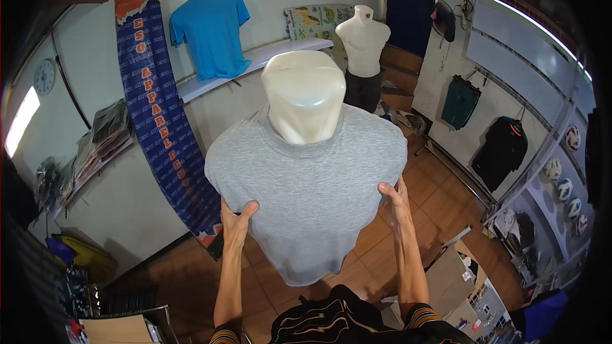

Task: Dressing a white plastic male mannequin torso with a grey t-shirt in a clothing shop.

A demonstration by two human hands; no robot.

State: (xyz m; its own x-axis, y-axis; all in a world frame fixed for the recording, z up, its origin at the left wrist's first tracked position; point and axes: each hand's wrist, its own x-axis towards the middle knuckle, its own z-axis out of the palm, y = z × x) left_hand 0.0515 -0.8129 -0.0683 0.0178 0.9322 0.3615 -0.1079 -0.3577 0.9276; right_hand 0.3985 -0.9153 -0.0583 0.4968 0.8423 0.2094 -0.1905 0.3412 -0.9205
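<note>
A grey T-shirt [315, 191] covers a white mannequin torso, whose neck [306, 91] rises out of the collar right in front of me. My left hand [239, 217] grips the shirt's side at the left, below the shoulder, with the thumb on the front of the cloth. On the opposite side, my right hand [394, 200] holds the fabric near the sleeve, thumb in front and fingers behind. The fingers of both hands are partly hidden by the shirt. Its lower hem [306, 283] hangs loose above the tiled floor.
Behind stand a mannequin in a blue T-shirt [210, 33] by a wall shelf [287, 52], and a bare mannequin torso [363, 43]. A tall printed banner [158, 105] leans at the left. Cardboard [444, 272] lies lower right, near a rack with several balls [565, 189].
</note>
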